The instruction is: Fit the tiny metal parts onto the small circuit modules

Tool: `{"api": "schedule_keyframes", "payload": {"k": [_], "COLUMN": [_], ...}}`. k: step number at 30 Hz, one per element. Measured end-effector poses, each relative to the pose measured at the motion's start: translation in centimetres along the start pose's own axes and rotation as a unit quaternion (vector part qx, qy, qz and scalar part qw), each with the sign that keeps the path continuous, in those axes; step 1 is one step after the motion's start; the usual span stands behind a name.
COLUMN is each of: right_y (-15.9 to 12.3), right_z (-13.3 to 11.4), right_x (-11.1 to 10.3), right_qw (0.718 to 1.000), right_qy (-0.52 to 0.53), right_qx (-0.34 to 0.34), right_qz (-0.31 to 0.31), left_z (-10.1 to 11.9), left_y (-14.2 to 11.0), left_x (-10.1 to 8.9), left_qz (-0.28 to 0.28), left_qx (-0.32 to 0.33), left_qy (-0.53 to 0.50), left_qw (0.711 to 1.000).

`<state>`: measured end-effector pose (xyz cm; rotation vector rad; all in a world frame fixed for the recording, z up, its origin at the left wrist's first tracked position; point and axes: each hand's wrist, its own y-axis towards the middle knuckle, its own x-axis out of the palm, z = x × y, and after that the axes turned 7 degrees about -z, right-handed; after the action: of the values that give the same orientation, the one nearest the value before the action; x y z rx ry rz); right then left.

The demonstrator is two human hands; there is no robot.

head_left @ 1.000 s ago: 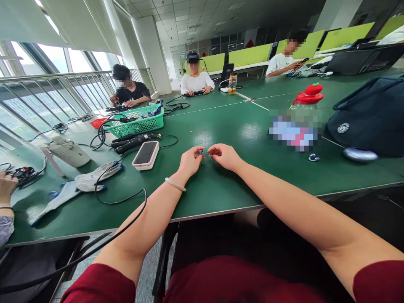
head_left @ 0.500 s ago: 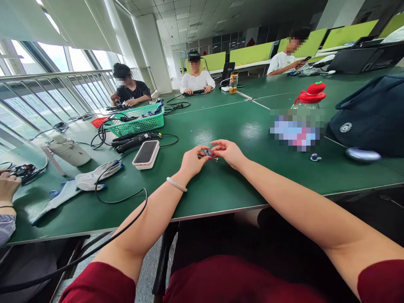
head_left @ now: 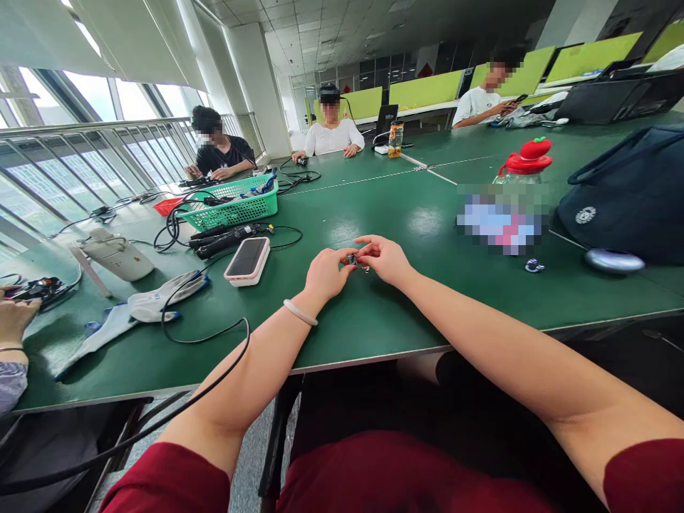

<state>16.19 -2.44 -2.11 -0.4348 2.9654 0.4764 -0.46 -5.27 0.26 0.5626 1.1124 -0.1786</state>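
The left hand point(head_left: 325, 275) and right hand point(head_left: 385, 261) meet above the near part of the green desk point(head_left: 385, 320), fingertips pinched from either side on a tiny, dark and silvery metallic piece point(head_left: 351, 260), probably so that each steadies it for the other; its exact form is too small to tell. The pink-edged phone-like slab point(head_left: 246, 262) lies flat to the left, apart from the hands, which leaves the fingers room.

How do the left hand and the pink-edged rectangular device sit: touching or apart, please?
Apart. The head view plainly shows bare green table between the left hand and the pink-edged device.
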Motion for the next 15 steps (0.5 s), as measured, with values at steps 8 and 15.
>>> {"api": "schedule_keyframes", "payload": {"k": [8,15], "right_y": [-0.7,-1.0], "right_z": [-0.7,-1.1], "right_x": [0.2,0.2], "right_qw": [0.991,0.985], "right_qy": [-0.125,-0.159], "right_qx": [-0.036,-0.059], "right_qz": [0.006,0.008], "left_z": [0.5,0.7], "left_y": [-0.3,-0.3], "left_x": [0.0,-0.1], "left_qz": [-0.001,0.007], "left_qx": [0.018,0.038], "left_qy": [0.121,0.113], "left_qw": [0.993,0.993]}}
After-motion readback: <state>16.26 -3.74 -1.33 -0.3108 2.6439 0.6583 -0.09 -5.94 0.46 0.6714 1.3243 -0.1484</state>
